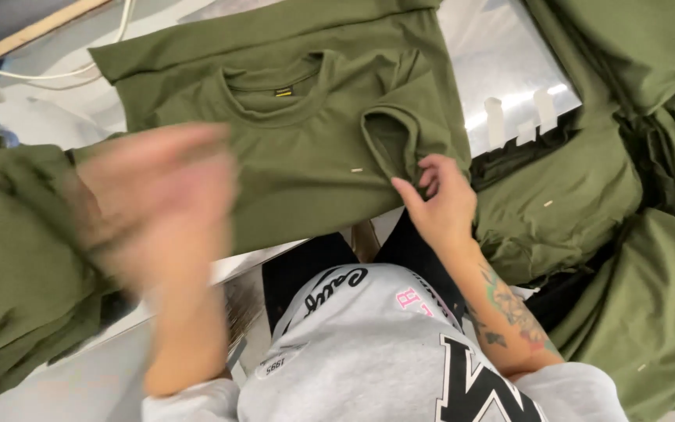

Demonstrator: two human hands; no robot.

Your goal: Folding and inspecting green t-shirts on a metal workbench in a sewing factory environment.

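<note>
An olive green T-shirt [306, 148] lies flat on a board in front of me, collar towards the far side, one sleeve folded in at the right. My right hand [441, 205] rests on the shirt's lower right edge, thumb and fingers pinching the fabric near the folded sleeve. My left hand [158, 203] is blurred by motion, raised over the shirt's left side with fingers spread and nothing in it.
A pile of the same olive garments [9, 250] lies at the left, and more olive garments [626, 195] are heaped at the right. A shiny metal plate [501, 62] shows behind the shirt. White cables [48, 74] run along the back left.
</note>
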